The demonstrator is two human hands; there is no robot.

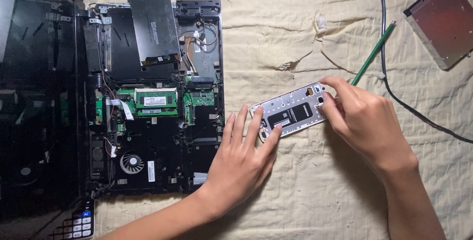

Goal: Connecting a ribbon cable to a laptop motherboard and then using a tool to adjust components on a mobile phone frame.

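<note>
White phone frame (pixel 291 110) lies on the cloth (pixel 305 186); left hand (pixel 244 159) presses it with flat, spread fingers, right hand (pixel 362 117) pinches its top corner, fingertips hiding that corner.

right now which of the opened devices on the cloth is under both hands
The small phone with its back off, held by the left hand and right hand. The big opened laptop lies untouched beside it.

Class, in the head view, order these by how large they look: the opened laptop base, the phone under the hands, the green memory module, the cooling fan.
1. opened laptop base
2. phone
3. green memory module
4. cooling fan
All lie flat at similar depth.
</note>
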